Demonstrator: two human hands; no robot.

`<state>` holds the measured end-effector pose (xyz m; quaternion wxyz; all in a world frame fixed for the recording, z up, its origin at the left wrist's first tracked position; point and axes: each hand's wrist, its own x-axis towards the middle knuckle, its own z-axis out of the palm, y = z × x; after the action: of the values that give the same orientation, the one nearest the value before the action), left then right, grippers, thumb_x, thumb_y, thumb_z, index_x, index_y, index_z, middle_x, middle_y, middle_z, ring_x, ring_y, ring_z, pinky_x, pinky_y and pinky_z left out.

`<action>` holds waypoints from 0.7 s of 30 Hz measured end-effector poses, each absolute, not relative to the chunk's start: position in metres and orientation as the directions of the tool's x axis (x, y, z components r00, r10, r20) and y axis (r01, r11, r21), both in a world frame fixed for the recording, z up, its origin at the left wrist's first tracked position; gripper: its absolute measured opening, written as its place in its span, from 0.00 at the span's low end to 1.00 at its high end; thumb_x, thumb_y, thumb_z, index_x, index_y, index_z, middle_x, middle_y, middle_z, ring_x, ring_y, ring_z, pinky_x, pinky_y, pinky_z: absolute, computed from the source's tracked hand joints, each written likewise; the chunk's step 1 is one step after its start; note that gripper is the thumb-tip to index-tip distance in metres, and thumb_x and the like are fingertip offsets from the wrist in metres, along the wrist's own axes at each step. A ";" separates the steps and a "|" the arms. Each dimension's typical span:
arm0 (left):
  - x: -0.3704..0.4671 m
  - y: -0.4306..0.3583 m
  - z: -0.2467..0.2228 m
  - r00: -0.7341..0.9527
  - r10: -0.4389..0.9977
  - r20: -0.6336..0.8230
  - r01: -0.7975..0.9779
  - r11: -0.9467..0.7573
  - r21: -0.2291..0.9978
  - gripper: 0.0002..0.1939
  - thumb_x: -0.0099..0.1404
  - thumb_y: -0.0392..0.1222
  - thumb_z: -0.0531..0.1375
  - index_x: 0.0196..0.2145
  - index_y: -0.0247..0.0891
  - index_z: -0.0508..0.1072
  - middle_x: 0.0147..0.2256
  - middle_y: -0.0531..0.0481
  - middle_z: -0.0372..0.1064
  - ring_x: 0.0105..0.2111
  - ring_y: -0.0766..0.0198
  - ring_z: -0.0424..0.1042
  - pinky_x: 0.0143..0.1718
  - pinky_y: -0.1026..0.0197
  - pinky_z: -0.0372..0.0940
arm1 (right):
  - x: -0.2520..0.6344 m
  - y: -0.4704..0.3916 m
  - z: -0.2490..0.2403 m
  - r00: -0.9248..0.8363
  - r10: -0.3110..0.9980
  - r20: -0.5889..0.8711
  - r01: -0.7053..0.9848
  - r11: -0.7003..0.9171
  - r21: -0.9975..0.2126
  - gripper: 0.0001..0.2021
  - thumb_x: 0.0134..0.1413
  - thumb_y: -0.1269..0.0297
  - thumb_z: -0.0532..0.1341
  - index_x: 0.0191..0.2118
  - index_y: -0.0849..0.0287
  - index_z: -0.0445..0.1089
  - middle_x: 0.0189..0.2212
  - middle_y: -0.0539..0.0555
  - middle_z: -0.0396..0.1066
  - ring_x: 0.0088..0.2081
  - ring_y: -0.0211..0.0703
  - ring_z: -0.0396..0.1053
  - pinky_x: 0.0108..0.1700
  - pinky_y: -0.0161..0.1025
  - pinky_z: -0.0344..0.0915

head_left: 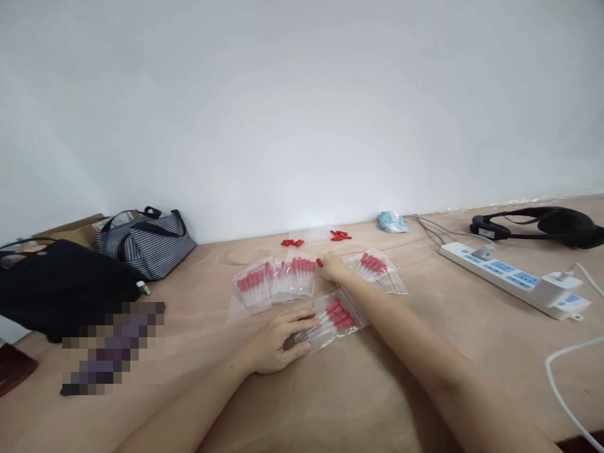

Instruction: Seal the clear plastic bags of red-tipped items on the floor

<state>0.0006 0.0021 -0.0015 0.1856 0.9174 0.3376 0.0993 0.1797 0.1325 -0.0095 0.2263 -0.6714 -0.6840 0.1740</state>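
Note:
My left hand (278, 340) rests on the wooden table (377, 390), its fingers pressing the end of a clear plastic bag of red-capped droppers (337, 316). My right hand (331, 267) reaches farther out and pinches a small red cap at its fingertips. Around it lie more filled bags: several overlapping on the left (276, 280) and one on the right (377, 267). Loose red caps (292, 242) and a second cluster of caps (340, 236) lie near the wall, with clear tubes between them.
A striped bag (146, 242), a black bag (56, 286) and a cardboard box stand at the left. A white power strip (514, 280) with cables, a black headset (542, 225) and a tissue pack (392, 221) lie at the right. A white wall is behind.

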 end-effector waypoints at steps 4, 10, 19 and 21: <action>0.000 0.002 -0.001 0.747 0.663 0.059 0.587 -0.697 0.412 0.22 0.60 0.46 0.51 0.52 0.47 0.57 0.55 0.50 0.51 0.55 0.57 0.51 0.54 0.50 0.50 | 0.190 0.133 -0.001 0.019 0.996 0.086 0.809 0.035 -0.587 0.20 0.41 0.75 0.55 0.45 0.71 0.58 0.37 0.67 0.67 0.38 0.49 0.67 0.35 0.36 0.61; 0.000 0.001 -0.001 0.736 0.675 0.041 0.607 -0.686 0.403 0.22 0.60 0.46 0.51 0.52 0.49 0.57 0.55 0.51 0.51 0.55 0.57 0.51 0.54 0.49 0.50 | 0.247 0.106 -0.006 0.100 0.959 0.266 0.508 0.181 -0.842 0.29 0.46 0.70 0.49 0.55 0.64 0.38 0.28 0.52 0.65 0.22 0.37 0.65 0.24 0.33 0.62; 0.000 0.003 -0.002 0.757 0.654 0.021 0.607 -0.714 0.349 0.20 0.62 0.45 0.49 0.52 0.53 0.56 0.56 0.53 0.48 0.55 0.57 0.50 0.54 0.49 0.49 | 0.271 0.055 -0.047 0.260 0.933 0.249 -0.008 0.260 -0.966 0.26 0.43 0.60 0.56 0.47 0.55 0.44 0.23 0.43 0.59 0.18 0.33 0.62 0.20 0.34 0.64; 0.000 0.003 -0.002 0.765 0.644 0.022 0.600 -0.725 0.338 0.19 0.62 0.45 0.48 0.51 0.54 0.57 0.56 0.53 0.48 0.55 0.57 0.49 0.54 0.49 0.49 | 0.266 0.054 -0.048 0.253 0.929 0.269 0.002 0.278 -0.961 0.25 0.43 0.60 0.56 0.46 0.54 0.44 0.23 0.42 0.58 0.18 0.33 0.62 0.20 0.34 0.64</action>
<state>0.0000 0.0030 -0.0022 0.1573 0.9262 0.3358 0.0689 0.2662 0.0542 -0.0480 0.6323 -0.4764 -0.4889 0.3665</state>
